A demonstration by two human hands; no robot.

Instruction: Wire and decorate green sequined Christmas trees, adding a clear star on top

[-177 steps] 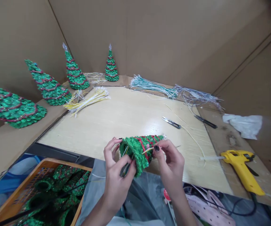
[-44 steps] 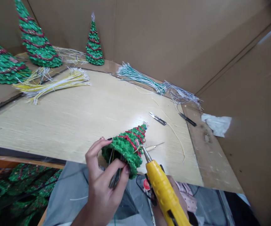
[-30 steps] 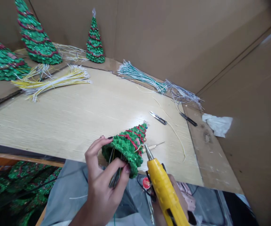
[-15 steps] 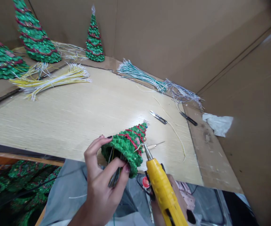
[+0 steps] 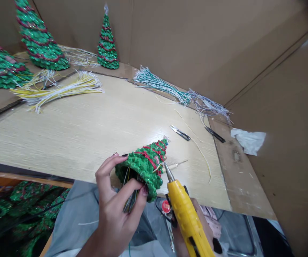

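Note:
My left hand (image 5: 122,200) is closed on the base rim of a small green Christmas tree (image 5: 140,162) with red garlands. The tree lies tilted, its hollow underside facing me. Thin wires (image 5: 131,200) run out of the hollow past my thumb and fingers. My right hand (image 5: 200,221), partly hidden, is wrapped round a yellow hot glue gun (image 5: 184,210). The gun's metal nozzle (image 5: 168,171) is close to a short yellow-and-white wire (image 5: 158,166) sticking out of the tree's side; whether they touch I cannot tell. Behind the nozzle lies an awl (image 5: 174,166) with a pale handle.
Thread snips (image 5: 180,132) and a second black-handled pair (image 5: 215,134) lie to the right. Bundles of yellow-white wire (image 5: 60,91) and green-white wire (image 5: 162,85) lie farther back. Finished-looking trees (image 5: 107,46) stand behind. An orange crate (image 5: 28,177) of trees sits lower left; crumpled tissue (image 5: 247,141) lies right.
The glue gun has shifted very slightly to the right. My left hand and the tree stay almost where they were.

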